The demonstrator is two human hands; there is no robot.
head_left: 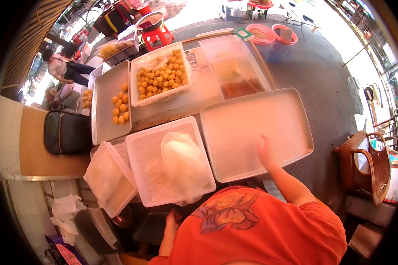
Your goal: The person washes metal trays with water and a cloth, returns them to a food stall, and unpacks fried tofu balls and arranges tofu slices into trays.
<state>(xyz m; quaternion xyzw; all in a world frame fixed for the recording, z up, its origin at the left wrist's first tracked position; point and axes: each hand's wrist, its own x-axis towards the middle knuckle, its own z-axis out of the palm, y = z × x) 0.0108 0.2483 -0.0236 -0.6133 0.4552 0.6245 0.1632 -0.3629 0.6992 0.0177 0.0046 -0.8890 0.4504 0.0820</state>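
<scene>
My right hand (265,152) is over the near part of a large metal tray (252,119), fingers stretched out and holding nothing. Glare blurs it, so I cannot tell whether it touches the tray. Low down, my left hand (174,217) is just below the near edge of a white plastic basket (135,154); its fingers are partly hidden in shadow. Inside that basket lies a crumpled translucent plastic bag (181,159). Left of it, a second white basket (127,194) sits tilted, with another plastic bag (104,172) over it.
Beyond, a white bin (134,95) holds many round golden balls (161,77). Several more balls (120,106) lie on a metal tray (105,119). A clear-lidded container (236,66) stands farther right. There is a black chair (70,132) at left and a wicker basket (356,163) at right.
</scene>
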